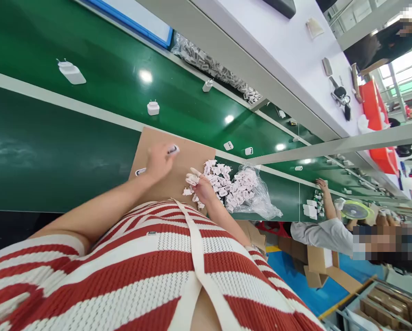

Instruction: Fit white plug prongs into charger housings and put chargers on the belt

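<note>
Red-and-white striped knitwear fills the foreground. Beyond it, the hands are apart: the left hand, blurred, pinches a white shell above cardboard; the right hand grips a white plug piece beside a heap of similar parts. Both look light, stiff, slightly slippery; side walls seem the best hold. No writing is legible.

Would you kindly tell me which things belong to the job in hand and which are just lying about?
Apparently in the job:
white piece in the left hand
white plug piece in the right hand
heap of white pieces
plastic bag
cardboard sheet

Seemingly just lying about:
keys on the upper shelf
black object at top edge
</note>
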`<control>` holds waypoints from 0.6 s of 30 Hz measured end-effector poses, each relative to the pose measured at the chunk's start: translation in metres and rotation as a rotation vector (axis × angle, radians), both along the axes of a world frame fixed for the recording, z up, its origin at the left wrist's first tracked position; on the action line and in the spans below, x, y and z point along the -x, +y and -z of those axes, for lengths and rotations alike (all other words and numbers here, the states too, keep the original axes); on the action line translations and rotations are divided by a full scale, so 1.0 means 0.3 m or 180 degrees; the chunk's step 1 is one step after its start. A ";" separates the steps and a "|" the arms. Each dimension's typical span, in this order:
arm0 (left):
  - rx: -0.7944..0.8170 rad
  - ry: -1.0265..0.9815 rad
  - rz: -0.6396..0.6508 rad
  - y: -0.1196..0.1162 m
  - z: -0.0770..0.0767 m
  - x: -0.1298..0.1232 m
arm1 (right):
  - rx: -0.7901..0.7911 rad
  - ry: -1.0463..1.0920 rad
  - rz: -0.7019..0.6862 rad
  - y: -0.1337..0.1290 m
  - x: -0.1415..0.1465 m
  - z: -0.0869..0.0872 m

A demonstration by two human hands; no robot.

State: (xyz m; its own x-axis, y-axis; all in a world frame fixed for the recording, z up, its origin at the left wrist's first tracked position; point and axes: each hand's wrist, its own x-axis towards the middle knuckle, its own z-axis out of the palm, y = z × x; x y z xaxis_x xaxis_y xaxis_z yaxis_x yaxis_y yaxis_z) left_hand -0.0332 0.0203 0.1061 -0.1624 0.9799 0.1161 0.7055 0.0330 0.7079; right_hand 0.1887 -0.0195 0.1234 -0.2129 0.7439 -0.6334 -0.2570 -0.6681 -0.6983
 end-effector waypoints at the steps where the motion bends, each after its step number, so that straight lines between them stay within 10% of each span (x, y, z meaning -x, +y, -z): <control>1: 0.0081 -0.0040 0.0347 -0.059 0.033 -0.045 | -0.0032 -0.0109 -0.0141 0.002 -0.004 0.003; 8: 0.0501 -0.0218 0.0868 -0.201 0.232 -0.118 | -0.0654 -0.1304 -0.0873 -0.001 -0.004 0.049; 18: 0.0340 -0.0362 0.0816 -0.183 0.290 -0.105 | -0.3152 -0.4399 -0.3261 0.032 0.035 0.044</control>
